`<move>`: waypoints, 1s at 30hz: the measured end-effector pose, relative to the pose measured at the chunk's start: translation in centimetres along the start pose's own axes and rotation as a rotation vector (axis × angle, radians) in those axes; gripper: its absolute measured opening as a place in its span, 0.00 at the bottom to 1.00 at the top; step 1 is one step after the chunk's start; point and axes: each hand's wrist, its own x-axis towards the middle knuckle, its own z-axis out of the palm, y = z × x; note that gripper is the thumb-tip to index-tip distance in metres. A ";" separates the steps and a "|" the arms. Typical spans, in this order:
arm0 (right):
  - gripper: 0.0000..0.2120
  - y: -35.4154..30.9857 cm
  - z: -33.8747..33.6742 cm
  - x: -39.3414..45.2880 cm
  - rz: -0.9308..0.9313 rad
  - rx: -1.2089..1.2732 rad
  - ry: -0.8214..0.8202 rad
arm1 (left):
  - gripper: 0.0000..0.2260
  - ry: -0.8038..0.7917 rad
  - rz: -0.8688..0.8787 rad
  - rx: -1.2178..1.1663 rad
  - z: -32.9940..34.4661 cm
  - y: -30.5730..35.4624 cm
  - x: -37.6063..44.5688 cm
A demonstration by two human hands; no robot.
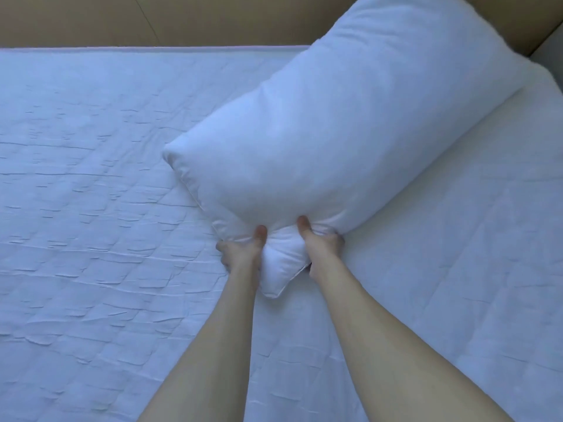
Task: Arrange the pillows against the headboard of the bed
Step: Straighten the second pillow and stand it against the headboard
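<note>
Head view, pillow (350,141) hiding gripping fingers (261,236)

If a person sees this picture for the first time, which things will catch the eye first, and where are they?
First comes the big white pillow, lying diagonally from the centre toward the tan headboard at the upper right. Next, the left hand and the right hand, which pinch its near corner at the lower centre. Around them spreads the wrinkled white quilted mattress cover.

A plain white pillow (329,141) lies on a white quilted mattress cover (106,193); tan headboard (152,19) across the frame's top.
</note>
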 end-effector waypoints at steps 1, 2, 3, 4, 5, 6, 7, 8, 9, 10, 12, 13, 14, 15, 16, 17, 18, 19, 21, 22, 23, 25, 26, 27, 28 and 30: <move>0.37 0.4 0.2 1.3 -0.018 -0.020 0.029 | 0.45 0.023 0.003 -0.041 0.7 -0.2 1.1; 0.29 0.8 0.3 2.3 -0.043 -0.032 0.059 | 0.44 0.034 0.009 -0.085 1.1 -0.5 1.9; 0.22 1.2 0.3 3.0 -0.077 -0.025 0.083 | 0.42 0.039 0.013 -0.127 1.4 -0.9 2.6; 0.21 1.3 0.3 3.2 -0.103 -0.010 0.090 | 0.40 0.033 0.022 -0.158 1.6 -1.1 3.1; 0.21 1.4 0.2 3.4 -0.127 -0.003 0.095 | 0.38 0.012 0.031 -0.180 1.7 -1.3 3.3; 0.21 1.4 0.1 3.4 -0.134 0.005 0.091 | 0.35 -0.020 0.037 -0.199 1.6 -1.3 3.3; 0.20 1.2 -0.1 3.4 -0.132 0.016 0.068 | 0.30 -0.056 0.040 -0.206 1.3 -1.3 3.3; 0.18 0.9 -0.4 3.1 -0.115 0.025 0.025 | 0.23 -0.084 0.036 -0.206 0.8 -1.1 3.2; 0.16 0.6 -0.7 2.6 -0.105 0.038 -0.016 | 0.16 -0.106 0.023 -0.202 0.1 -1.0 2.6; 0.14 0.4 -1.1 1.9 -0.093 0.058 -0.061 | 0.12 -0.127 0.007 -0.206 -0.5 -0.9 1.7; 0.12 0.0 -2.4 0.3 -0.064 0.132 -0.161 | 0.09 -0.171 0.013 -0.223 -1.5 -1.1 -1.1; 0.14 0.0 -3.4 -0.6 -0.044 0.163 -0.206 | 0.09 -0.198 0.012 -0.227 -1.9 -1.5 -2.9; 0.16 0.0 -4.7 -1.8 -0.026 0.174 -0.235 | 0.08 -0.235 -0.002 -0.231 -2.4 -2.0 -4.9; 0.17 0.0 -6.4 -2.8 -0.012 0.176 -0.243 | 0.08 -0.282 -0.025 -0.241 -2.8 -2.8 -7.0; 0.16 0.2 -8.6 -3.9 -0.013 0.164 -0.240 | 0.07 -0.333 -0.054 -0.247 -3.0 -3.9 -9.3; 0.14 0.5 -11.2 -4.7 -0.024 0.143 -0.223 | 0.06 -0.378 -0.083 -0.242 -3.0 -5.4 -11.6; 0.13 1.0 -14.1 -5.5 -0.048 0.103 -0.197 | 0.05 -0.424 -0.107 -0.235 -3.0 -7.0 -14.1; 0.14 1.4 -17.1 -6.0 -0.082 0.071 -0.169 | 0.05 -0.479 -0.138 -0.233 -2.9 -8.7 -16.7; 0.18 2.2 -22.9 -7.4 -0.148 0.035 -0.111 | 0.03 -0.593 -0.252 -0.180 -2.5 -11.7 -21.8; 0.19 2.5 -25.4 -7.9 -0.172 -0.012 -0.057 | 0.03 -0.662 -0.318 -0.101 -2.3 -12.8 -24.1; 0.18 2.9 -27.5 -7.9 -0.192 -0.084 0.012 | 0.06 -0.755 -0.368 -0.010 -2.3 -13.7 -25.9; 0.15 3.9 -30.5 -7.1 -0.175 -0.258 0.166 | 0.10 -0.870 -0.387 0.113 -2.5 -13.7 -27.0; 0.17 4.3 -31.4 -6.7 -0.145 -0.325 0.224 | 0.10 -0.822 -0.284 0.130 -2.6 -12.7 -26.3; 0.21 4.4 -31.8 -6.3 -0.121 -0.356 0.257 | 0.10 -0.701 -0.092 0.120 -2.7 -11.2 -24.6; 0.26 4.3 -31.9 -5.9 -0.115 -0.340 0.257 | 0.07 -0.531 0.114 0.117 -2.7 -9.2 -22.5; 0.34 3.2 -30.8 -5.2 -0.162 -0.273 0.236 | 0.11 -0.214 0.399 0.185 -2.6 -5.3 -17.6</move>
